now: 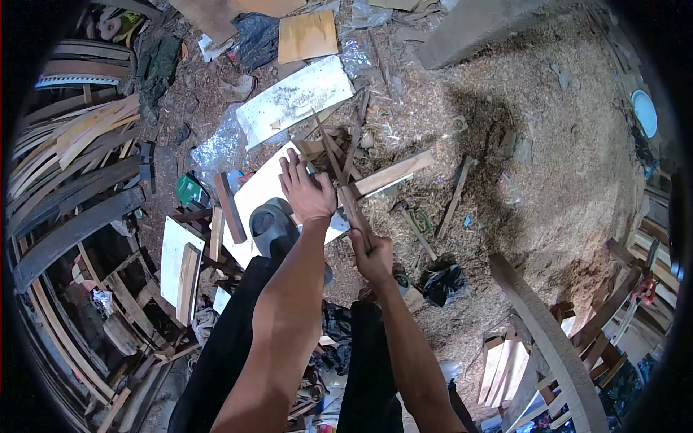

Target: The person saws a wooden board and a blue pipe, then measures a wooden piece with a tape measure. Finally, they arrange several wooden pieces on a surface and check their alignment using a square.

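Observation:
My left hand (306,190) lies palm down with its fingers stretched out over the edge of a white board (258,179). My right hand (374,258) is closed round the near end of a narrow brown wooden piece (351,208). That piece runs away from me, past the left hand's wrist side, and overlaps a thin pointed strip (328,147) farther out. A pale wood batten (395,173) sticks out to the right beside it. My grey-shod foot (270,222) rests on the white board, left of my left forearm.
A hammer (421,235) lies on the sawdust-covered ground to the right. Another white board (294,99) and a yellowish panel (308,36) lie ahead. Curved wood strips (79,155) are stacked at the left. A large curved timber (550,339) stands at the lower right.

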A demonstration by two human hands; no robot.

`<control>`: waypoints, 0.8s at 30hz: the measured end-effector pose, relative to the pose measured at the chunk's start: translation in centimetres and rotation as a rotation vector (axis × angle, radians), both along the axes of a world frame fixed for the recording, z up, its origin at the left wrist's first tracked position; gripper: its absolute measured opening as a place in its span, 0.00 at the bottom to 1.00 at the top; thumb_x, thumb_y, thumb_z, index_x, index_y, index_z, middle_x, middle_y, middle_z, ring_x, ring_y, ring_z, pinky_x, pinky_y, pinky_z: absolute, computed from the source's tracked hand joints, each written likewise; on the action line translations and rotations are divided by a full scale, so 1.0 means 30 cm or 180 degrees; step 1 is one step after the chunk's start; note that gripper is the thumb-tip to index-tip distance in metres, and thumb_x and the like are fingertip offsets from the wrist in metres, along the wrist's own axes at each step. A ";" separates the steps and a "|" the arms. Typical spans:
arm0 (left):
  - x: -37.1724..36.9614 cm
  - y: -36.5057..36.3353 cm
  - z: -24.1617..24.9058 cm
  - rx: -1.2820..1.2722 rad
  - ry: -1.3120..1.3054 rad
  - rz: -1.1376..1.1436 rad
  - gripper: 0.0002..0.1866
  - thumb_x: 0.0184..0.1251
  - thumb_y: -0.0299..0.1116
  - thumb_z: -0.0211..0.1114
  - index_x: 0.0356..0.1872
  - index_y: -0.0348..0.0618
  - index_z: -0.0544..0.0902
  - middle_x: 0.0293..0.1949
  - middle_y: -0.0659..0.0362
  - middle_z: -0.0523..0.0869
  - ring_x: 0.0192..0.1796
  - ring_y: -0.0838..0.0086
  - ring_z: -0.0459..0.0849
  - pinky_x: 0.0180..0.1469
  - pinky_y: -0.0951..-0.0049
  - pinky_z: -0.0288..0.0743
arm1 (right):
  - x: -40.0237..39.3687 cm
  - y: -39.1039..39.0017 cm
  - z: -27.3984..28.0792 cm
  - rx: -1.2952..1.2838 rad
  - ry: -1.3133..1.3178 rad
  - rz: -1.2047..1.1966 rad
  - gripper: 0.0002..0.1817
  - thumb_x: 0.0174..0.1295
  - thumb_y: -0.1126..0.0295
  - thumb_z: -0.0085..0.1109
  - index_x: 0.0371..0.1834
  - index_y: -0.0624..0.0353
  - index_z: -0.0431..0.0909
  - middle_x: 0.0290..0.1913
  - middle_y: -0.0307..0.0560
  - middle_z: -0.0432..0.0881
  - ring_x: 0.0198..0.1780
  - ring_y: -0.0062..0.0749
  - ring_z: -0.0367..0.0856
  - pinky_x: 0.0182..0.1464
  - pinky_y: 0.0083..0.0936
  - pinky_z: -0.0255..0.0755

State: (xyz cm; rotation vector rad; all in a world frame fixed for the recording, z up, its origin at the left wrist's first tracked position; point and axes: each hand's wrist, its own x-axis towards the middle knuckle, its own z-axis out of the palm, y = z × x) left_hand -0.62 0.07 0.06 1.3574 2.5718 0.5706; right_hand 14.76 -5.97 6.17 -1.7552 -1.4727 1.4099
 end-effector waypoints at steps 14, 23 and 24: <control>0.001 -0.007 -0.004 0.0118 -0.0045 -0.0014 0.27 0.57 0.34 0.54 0.59 0.34 0.74 0.72 0.49 0.65 0.76 0.52 0.56 0.75 0.49 0.48 | 0.134 -0.109 0.612 -0.1262 -0.0924 0.0363 0.25 0.67 0.53 0.54 0.22 0.64 0.83 0.17 0.62 0.78 0.22 0.60 0.81 0.30 0.47 0.75; -0.007 0.007 0.003 0.0070 -0.0036 -0.0080 0.27 0.56 0.34 0.55 0.58 0.34 0.74 0.72 0.47 0.64 0.76 0.50 0.55 0.75 0.48 0.48 | 0.015 -0.005 0.421 -0.1043 -0.0994 0.0158 0.23 0.64 0.55 0.58 0.25 0.67 0.83 0.17 0.63 0.78 0.21 0.58 0.82 0.25 0.43 0.76; -0.003 0.005 -0.001 0.0076 0.0042 -0.0085 0.27 0.56 0.33 0.54 0.59 0.34 0.73 0.72 0.48 0.65 0.76 0.51 0.56 0.75 0.49 0.48 | 0.003 0.007 0.366 -0.0909 -0.0765 -0.0002 0.22 0.64 0.55 0.59 0.25 0.67 0.83 0.18 0.63 0.78 0.22 0.58 0.82 0.26 0.43 0.76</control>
